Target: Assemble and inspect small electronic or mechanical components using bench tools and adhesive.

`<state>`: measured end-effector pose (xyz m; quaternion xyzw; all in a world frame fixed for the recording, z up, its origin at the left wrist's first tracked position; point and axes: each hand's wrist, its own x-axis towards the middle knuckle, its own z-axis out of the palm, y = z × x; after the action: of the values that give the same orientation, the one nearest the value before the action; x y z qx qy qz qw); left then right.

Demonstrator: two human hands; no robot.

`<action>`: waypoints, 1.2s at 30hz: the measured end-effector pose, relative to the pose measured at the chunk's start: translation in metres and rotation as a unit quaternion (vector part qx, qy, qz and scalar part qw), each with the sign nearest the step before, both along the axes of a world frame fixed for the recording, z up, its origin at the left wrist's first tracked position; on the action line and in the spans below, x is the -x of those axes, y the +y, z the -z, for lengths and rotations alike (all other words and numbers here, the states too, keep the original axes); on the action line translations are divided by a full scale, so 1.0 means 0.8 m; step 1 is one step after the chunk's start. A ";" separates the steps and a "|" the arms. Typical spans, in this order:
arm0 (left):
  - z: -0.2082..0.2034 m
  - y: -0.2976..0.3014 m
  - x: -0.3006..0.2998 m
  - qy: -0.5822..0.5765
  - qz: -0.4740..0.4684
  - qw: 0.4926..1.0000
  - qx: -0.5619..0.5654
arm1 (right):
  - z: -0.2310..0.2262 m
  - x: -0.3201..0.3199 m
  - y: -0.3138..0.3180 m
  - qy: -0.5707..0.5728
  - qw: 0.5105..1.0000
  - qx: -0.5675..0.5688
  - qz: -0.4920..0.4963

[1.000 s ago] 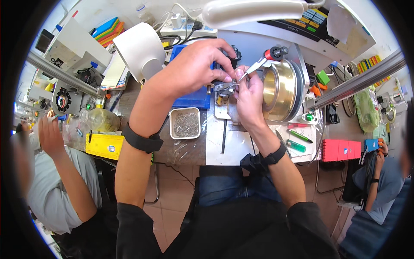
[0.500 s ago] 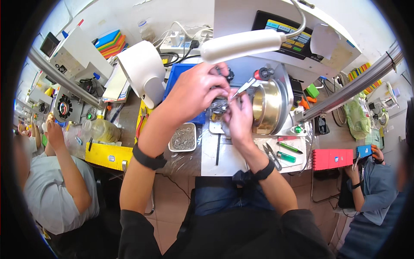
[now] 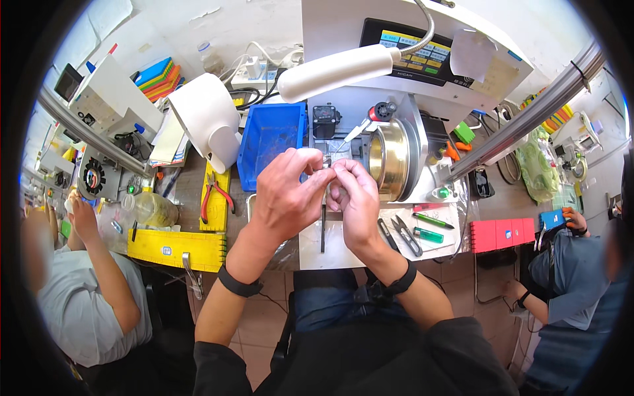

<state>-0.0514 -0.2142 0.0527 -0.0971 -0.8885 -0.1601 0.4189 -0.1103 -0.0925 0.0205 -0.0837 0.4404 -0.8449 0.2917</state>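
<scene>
My left hand [image 3: 289, 195] and my right hand [image 3: 355, 198] meet in front of the machine, fingertips nearly touching. Both are closed in a pinch around a tiny thing between them, too small to name. Just beyond the fingertips lies the machine's metal work area. A pointed grey-white arm with a red and black knob [image 3: 382, 112] reaches over it. To the right of my right hand stands a brass-coloured drum [image 3: 378, 162], and a black block [image 3: 325, 121] sits farther back. Below the hands, a thin black rod [image 3: 323, 231] lies on white paper.
A blue bin [image 3: 247, 165] stands left of the machine, under a white lamp [image 3: 337, 72]. Red-handled pliers [image 3: 212, 195] lie on a yellow board. Thread snips [image 3: 406, 236], a green pen [image 3: 432, 220] and a green lighter [image 3: 428, 235] are at right. People sit on both sides.
Both hands have come down and back from the machine, the left one farther. This uncovers the blue bin and black block. My left hand now mostly hides the white dish of small metal pieces.
</scene>
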 end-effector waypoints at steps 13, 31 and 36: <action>-0.065 -0.036 0.089 -0.285 0.178 0.849 -0.408 | 0.000 -0.010 0.004 -0.004 0.999 -0.037 0.010; -0.061 -0.016 0.109 -0.406 0.232 0.775 -0.426 | 0.019 -0.007 0.015 0.052 0.995 -0.073 -0.040; -0.058 -0.020 0.121 -0.409 0.226 0.783 -0.409 | 0.022 0.001 0.005 0.050 0.992 -0.112 -0.023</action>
<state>-0.1483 -0.2301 0.0987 -0.0401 -0.7800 -0.6237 -0.0322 -0.1110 -0.0888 0.0028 -0.1026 0.5440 -0.7783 0.2964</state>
